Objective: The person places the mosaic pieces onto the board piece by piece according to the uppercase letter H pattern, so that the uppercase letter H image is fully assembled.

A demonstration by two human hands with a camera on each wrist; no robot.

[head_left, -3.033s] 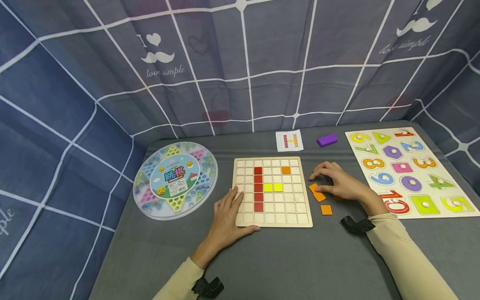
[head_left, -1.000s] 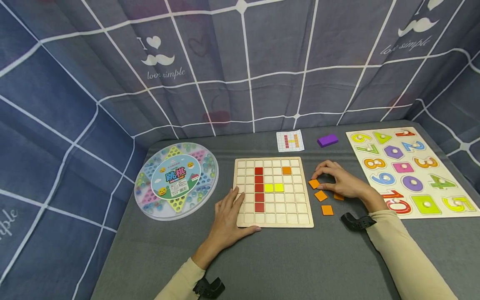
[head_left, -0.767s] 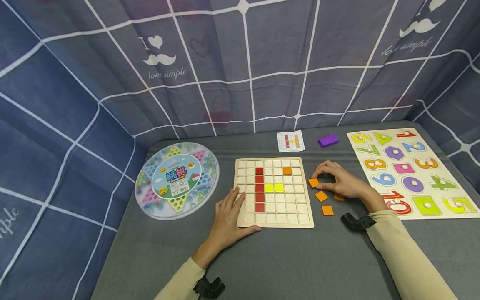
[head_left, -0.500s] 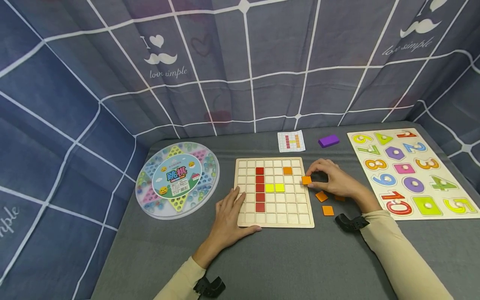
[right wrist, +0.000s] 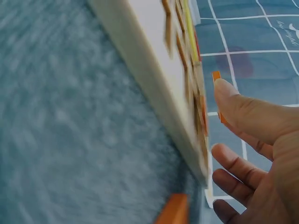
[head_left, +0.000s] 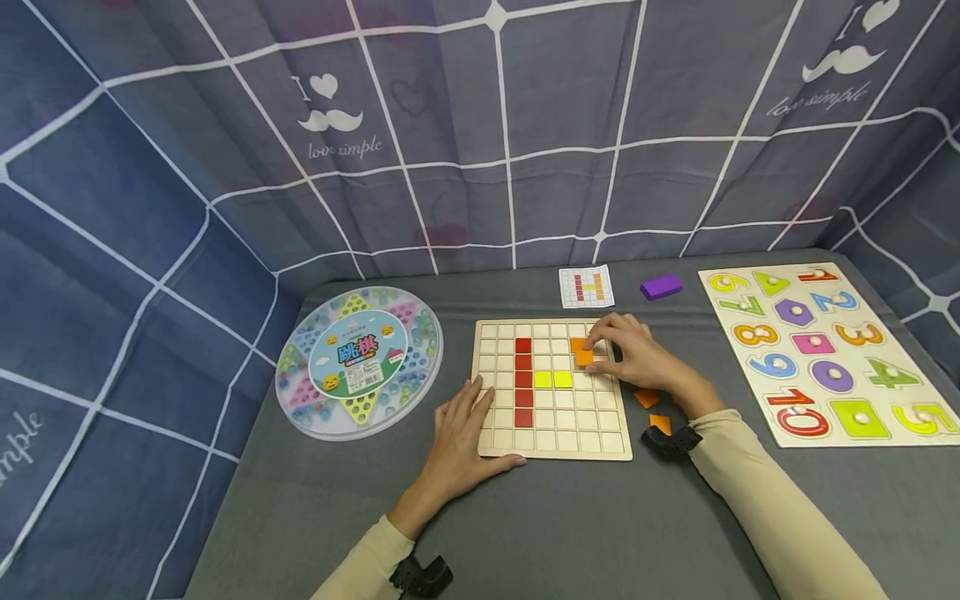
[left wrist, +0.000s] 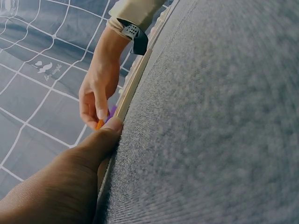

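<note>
A wooden grid board (head_left: 555, 443) lies in the middle of the table in the head view. It bears a column of red square tiles (head_left: 523, 379), two yellow tiles (head_left: 562, 380) and an orange tile (head_left: 577, 342). My left hand (head_left: 459, 437) rests at the board's lower left corner, fingers extended over its left edge and thumb along the front edge. Between thumb and fingertips, my right hand (head_left: 641, 354) pinches another orange square tile (head_left: 584, 358) above the board, just below the placed orange one. The right wrist view shows this tile (right wrist: 216, 76) held off the board surface.
Loose orange tiles (head_left: 646, 398) lie right of the board, partly behind the right wrist. Behind it are a pattern card (head_left: 587, 287) and a purple block (head_left: 661, 287). A round Chinese checkers box (head_left: 360, 364) stands left; a number puzzle board (head_left: 825, 354) lies right.
My right hand has picked up an orange tile from beside the board and carried it left over the grid. My left hand stays at the board's corner.
</note>
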